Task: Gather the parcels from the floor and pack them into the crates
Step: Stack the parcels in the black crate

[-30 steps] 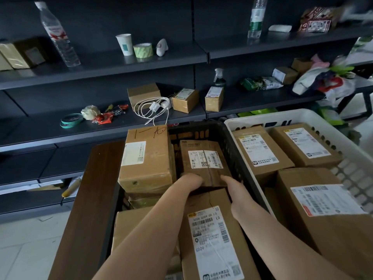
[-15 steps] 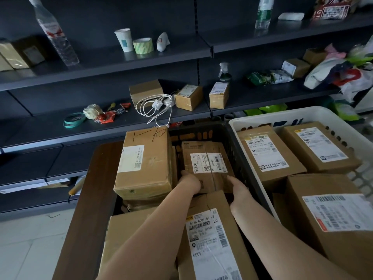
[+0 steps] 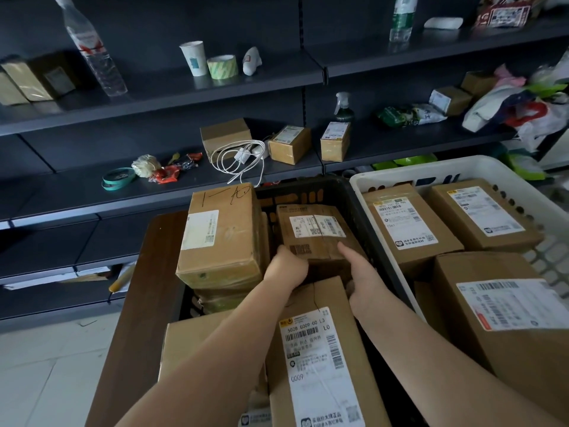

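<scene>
Parcels of brown cardboard fill two crates set side by side on a dark wooden worktop [image 3: 147, 288]. One small taped brown cardboard parcel [image 3: 314, 235], bearing white printed labels on its top face, lies at the far end of the black plastic crate [image 3: 308, 189]. It sits level, between a tall brown box with handwritten marks [image 3: 221, 235] on its left and the crate's right wall.

Left hand [image 3: 286, 269]: arm extended forward, fingers curled over the near left edge of the small parcel; grip closed on that parcel. Right hand [image 3: 363, 278]: arm extended forward, forefinger laid along the near right corner, remaining fingers wrapped below; grip closed on the same parcel.

Just nearer the camera, a long brown carton with a large white shipping label [image 3: 317, 365] lies in the black crate, under both forearms. The white perforated plastic crate [image 3: 400, 171], touching the black one on the right, holds several labelled brown boxes [image 3: 409, 229].

Behind, dark metal shelving [image 3: 215, 90] carries a clear plastic bottle [image 3: 92, 47], a paper cup [image 3: 194, 58], a tape roll [image 3: 222, 66] and a coiled white cable [image 3: 243, 161].
</scene>
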Tool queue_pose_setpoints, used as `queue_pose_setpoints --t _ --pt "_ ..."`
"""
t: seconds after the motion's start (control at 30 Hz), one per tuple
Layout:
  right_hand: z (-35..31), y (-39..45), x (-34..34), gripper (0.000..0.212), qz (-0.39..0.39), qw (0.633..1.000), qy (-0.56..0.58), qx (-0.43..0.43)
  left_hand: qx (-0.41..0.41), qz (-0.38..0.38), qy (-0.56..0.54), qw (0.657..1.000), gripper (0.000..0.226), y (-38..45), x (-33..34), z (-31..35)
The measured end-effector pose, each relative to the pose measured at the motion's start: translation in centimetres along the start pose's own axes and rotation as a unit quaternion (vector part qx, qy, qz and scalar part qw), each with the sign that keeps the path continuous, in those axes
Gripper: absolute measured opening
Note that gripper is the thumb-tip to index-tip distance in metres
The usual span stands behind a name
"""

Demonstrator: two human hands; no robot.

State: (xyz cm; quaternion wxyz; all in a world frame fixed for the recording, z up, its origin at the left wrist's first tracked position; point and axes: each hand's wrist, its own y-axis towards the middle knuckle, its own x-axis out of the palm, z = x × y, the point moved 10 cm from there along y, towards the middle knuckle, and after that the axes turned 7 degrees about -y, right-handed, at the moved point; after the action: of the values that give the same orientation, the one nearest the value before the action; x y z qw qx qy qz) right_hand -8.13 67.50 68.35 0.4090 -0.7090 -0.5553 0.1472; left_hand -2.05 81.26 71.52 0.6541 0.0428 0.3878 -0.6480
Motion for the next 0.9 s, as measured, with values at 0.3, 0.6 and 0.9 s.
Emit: queue_pose_setpoints --t 0.3,0.6,0.9 --pt "-0.4 0.9 -1.2 0.027 0.036 0.999 -0.025 0.015 -0.057 -0.015 -0.091 0.994 0.043 -0.7 -0.4 -0.4" --pt "-0.1 3.9 -0.5 0.049 0.015 0.999 0.029 0.020 -0.100 -0.040 -0.009 0.994 0.047 -0.2 1.7 -1.2" --pt "1.3 3.6 -0.6 0.066 0.022 0.999 -0.031 0.019 0.011 -0.016 0.252 0.968 0.040 -1.4 2.2 -0.2"
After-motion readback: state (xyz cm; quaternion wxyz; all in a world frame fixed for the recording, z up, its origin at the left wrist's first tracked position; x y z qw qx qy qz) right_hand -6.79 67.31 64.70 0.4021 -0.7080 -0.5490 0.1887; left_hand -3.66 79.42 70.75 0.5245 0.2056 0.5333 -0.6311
